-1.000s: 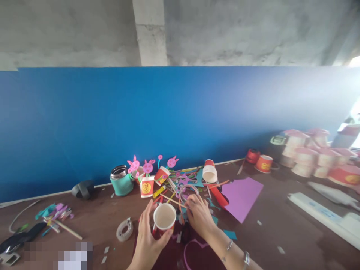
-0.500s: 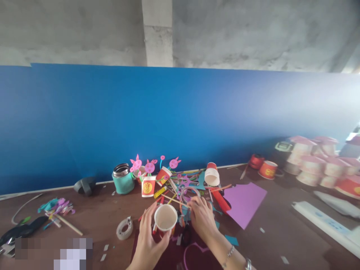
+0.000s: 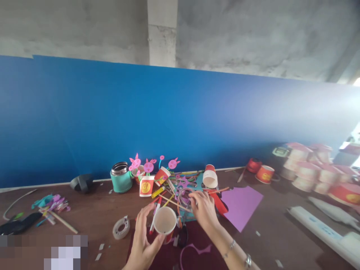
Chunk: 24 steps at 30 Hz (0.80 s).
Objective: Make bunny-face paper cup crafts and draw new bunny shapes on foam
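Working from my remote view, at the far left of the bench (image 3: 92, 210) I pick out a tangle of teal and purple scraps (image 3: 54, 202); to its right and nearer lies a tape roll (image 3: 125, 231), and farther back a teal jar (image 3: 121, 183).

Next comes my left hand (image 3: 144, 236), on the left flank of an open paper cup (image 3: 165, 220), near the middle of the scene. I judge this cup very light, thin-walled and easily crushed, dry enough not to slip; I'd take it by the side just under the stiffer rolled rim, with little pressure. The cup is mouth up, leaning slightly toward me. I can't tell whether its base rests on anything. The left grip is spread in a loose C: fingers arched along the far left, thumb at the near wall, a marker (image 3: 152, 228) showing in the gap.

To the right, my right hand (image 3: 205, 210) reaches in from the near right over the craft heap, palm down, wrist low, fingers bent toward a clear coil (image 3: 180, 195) and a wooden stick (image 3: 174, 202). The fingertips bunch there; whether that grip pinches anything, I can't tell.

Farther right lie a purple sheet (image 3: 242, 206) and a white power strip (image 3: 317, 225).
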Tool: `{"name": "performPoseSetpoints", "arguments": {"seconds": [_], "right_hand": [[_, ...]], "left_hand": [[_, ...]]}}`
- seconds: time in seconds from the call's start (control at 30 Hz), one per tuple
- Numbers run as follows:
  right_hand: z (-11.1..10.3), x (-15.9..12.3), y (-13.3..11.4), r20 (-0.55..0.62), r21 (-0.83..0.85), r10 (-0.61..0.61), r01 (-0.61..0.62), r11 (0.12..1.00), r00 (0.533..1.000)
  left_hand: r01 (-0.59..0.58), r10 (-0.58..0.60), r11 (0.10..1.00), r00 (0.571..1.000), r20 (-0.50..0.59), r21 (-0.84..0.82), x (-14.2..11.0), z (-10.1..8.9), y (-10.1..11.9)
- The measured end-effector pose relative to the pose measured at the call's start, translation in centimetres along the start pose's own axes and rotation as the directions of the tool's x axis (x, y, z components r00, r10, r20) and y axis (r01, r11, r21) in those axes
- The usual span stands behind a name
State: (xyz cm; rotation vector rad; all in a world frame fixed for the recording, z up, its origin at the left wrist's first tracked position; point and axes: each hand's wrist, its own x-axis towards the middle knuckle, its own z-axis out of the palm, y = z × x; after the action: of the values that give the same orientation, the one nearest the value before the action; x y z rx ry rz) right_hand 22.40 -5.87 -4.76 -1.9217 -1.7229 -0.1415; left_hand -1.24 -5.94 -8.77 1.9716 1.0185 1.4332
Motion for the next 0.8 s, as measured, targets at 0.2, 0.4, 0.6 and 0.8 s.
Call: {"name": "performPoseSetpoints", "arguments": {"seconds": [0.2,0.4,0.6,0.8], "right_hand": [[-0.9,7.5,2.8,0.159,-0.111,0.078,-0.061,0.992,0.984],[1.5,11.8,4.0,0.296,-0.155,0.053,-0.007,0.988,0.954],[3.5,12.3,3.3,0.303,-0.119,0.022,0.015,0.993,0.953],[2.3,12.0,3.6,0.209,-0.01,0.032,-0.031,0.999,0.977]], "left_hand": [[0.12,-0.145,0.981,0.976,-0.165,-0.153,-0.2,-0.1,-0.4],[0.175,-0.209,0.967,0.96,-0.187,-0.184,0.1,-0.3,-0.3],[0.194,-0.251,0.957,0.928,-0.276,-0.215,0.3,0.6,-0.3],[0.198,-0.249,0.958,0.932,-0.263,-0.207,0.7,0.7,-0.4]]}}
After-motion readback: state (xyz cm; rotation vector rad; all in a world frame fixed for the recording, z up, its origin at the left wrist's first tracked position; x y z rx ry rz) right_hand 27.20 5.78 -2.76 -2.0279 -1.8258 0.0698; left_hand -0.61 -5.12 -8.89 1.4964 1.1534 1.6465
